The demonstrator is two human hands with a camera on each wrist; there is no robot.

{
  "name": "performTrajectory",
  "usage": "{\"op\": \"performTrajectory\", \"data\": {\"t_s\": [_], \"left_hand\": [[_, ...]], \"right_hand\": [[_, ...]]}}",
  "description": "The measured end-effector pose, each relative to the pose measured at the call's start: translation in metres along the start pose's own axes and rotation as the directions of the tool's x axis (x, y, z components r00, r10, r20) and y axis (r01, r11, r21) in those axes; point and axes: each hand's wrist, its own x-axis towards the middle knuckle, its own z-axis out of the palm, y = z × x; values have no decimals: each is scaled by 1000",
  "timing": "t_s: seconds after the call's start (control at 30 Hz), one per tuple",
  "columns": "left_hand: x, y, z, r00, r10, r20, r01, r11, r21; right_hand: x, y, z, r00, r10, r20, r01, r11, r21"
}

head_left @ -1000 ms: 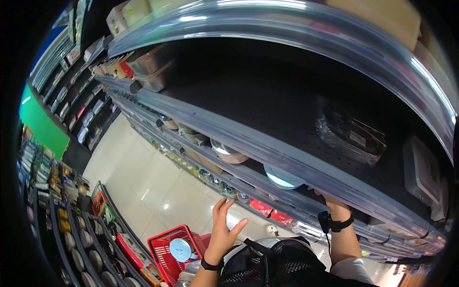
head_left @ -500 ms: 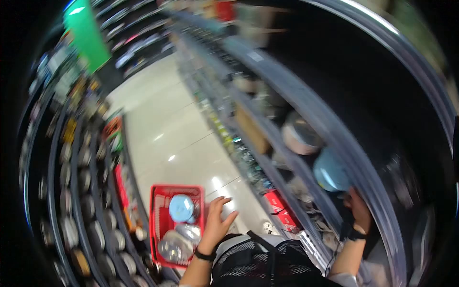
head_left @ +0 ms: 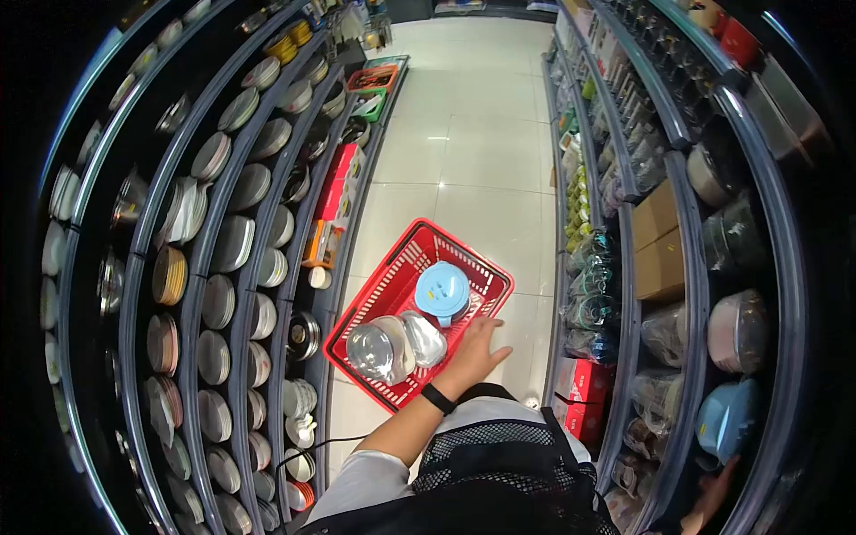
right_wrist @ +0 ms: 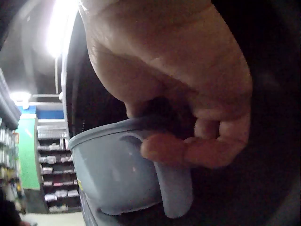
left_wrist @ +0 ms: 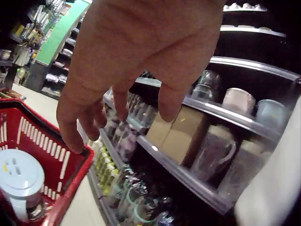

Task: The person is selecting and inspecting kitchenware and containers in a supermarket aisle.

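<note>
My left hand [head_left: 481,343] is open, fingers spread and relaxed, just over the near right rim of a red shopping basket [head_left: 370,294] on the floor. In the left wrist view the left hand [left_wrist: 122,117] hangs above the basket's rim [left_wrist: 56,157] and holds nothing. A light blue lidded container [head_left: 441,292] and several shiny bowls [head_left: 392,348] lie in the basket. My right hand [head_left: 713,495] reaches into a lower right shelf, where a light blue container [head_left: 724,421] stands. Close up, the right hand [right_wrist: 188,141] curls round the handle of that blue container [right_wrist: 117,174].
Shelves of plates and bowls [head_left: 223,267] line the left of the aisle. Right-hand shelves [head_left: 678,259] hold cardboard boxes [head_left: 658,241], wrapped pots and red boxes [head_left: 580,397]. The white tiled floor [head_left: 464,152] runs ahead between them.
The head view has swung from the shelf down to the aisle and basket. My left hand has dropped from raised to beside the basket. The right hand stays at the shelf.
</note>
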Motion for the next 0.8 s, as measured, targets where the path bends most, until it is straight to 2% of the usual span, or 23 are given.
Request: {"op": "performTrajectory", "data": {"t_s": [0.03, 0.07, 0.1, 0.13, 0.17, 0.2, 0.23, 0.27, 0.33, 0.37, 0.4, 0.47, 0.53, 0.57, 0.6, 0.67, 0.7, 0.73, 0.8], "left_hand": [[-2, -14, -6, 998, -56, -27, 57, 998, 33], [-5, -28, -12, 997, -67, -36, 69, 997, 34], [-8, -43, -19, 979, -189, -75, 194, 978, 78], [-12, -57, -26, 945, -304, -119, 317, 941, 117], [-17, -71, -34, 942, -311, -123, 325, 939, 114], [-22, -85, -45, 909, -379, -172, 408, 893, 190], [-27, -96, -55, 871, -438, -223, 487, 834, 261], [-32, -103, -65, 871, -439, -221, 487, 834, 261], [-40, -118, -79, 804, -501, -320, 585, 763, 274], [-41, -126, -82, 806, -501, -314, 582, 767, 271], [-40, -137, -83, 800, -500, -332, 582, 781, 225], [-33, -153, -75, 793, -500, -349, 579, 797, 173], [-15, -158, -65, 842, -387, -376, 467, 871, 149], [-1, -146, -67, 832, -457, -316, 516, 846, 136], [14, -136, -63, 832, -455, -317, 513, 849, 128], [39, -123, -51, 886, -316, -340, 419, 859, 295], [52, -122, -45, 889, -313, -335, 413, 864, 289], [64, -125, -39, 884, -334, -326, 420, 874, 245], [85, -138, -33, 883, -353, -309, 422, 885, 196]], "right_hand": [[21, 5, -18, 997, 44, -60, -57, 970, -237], [33, 6, -24, 989, 68, -129, -120, 881, -457], [9, -7, 0, 949, -130, -287, -68, 804, -591], [-7, -15, 5, 952, -135, -276, -59, 801, -596], [-21, -27, 5, 868, -493, -66, 274, 584, -764], [-38, -34, 8, 648, -735, 199, 524, 241, -817], [-61, -47, 31, 641, -750, 167, 553, 300, -777], [-81, -60, 50, 641, -749, 167, 552, 299, -778], [-114, -84, 81, 752, -632, 188, 606, 551, -574], [-122, -92, 93, 758, -596, 264, 629, 565, -534], [-125, -88, 108, 745, -614, 259, 660, 626, -416], [-146, -97, 143, 746, -558, 364, 663, 573, -481], [-179, -103, 186, 680, -545, 490, 728, 583, -361], [-188, -101, 204, 630, -531, 567, 769, 529, -359], [-208, -104, 221, 647, -437, 624, 734, 578, -356], [-244, -107, 251, 479, -438, 761, 811, 552, -193], [-258, -109, 261, 435, -376, 818, 810, 560, -174], [-275, -115, 268, 451, -271, 850, 772, 596, -220], [-283, -104, 276, 376, -262, 889, 816, 548, -184]]}}
